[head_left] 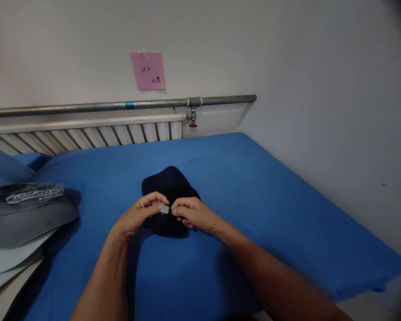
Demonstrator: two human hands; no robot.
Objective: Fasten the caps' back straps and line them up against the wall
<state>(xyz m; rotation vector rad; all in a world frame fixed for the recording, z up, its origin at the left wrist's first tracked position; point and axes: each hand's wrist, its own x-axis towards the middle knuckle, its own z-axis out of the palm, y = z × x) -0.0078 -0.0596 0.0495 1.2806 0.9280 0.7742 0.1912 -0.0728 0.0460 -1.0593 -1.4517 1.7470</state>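
A dark baseball cap (pixel 169 180) lies on the blue cloth in the middle of the view, with both my hands over it. Between thumb and fingers, my left hand (pixel 147 208) pinches a small silver metal buckle (pixel 165 209) on the cap's strap. Close on its right, my right hand (pixel 190 211) is closed on the dark strap beside the buckle. The fingertips nearly meet. My hands cover part of the cap, and the strap's end is hidden under my right fingers.
A stack of caps, topped by a grey cap (pixel 30 216) with white lettering, stands at the left. Blue cloth (pixel 254 191) covers the table. Behind it are a white radiator (pixel 120 131), a metal pipe (pixel 100 106) with a red-handled valve (pixel 193 120), and a pink note (pixel 149 71) on the wall.
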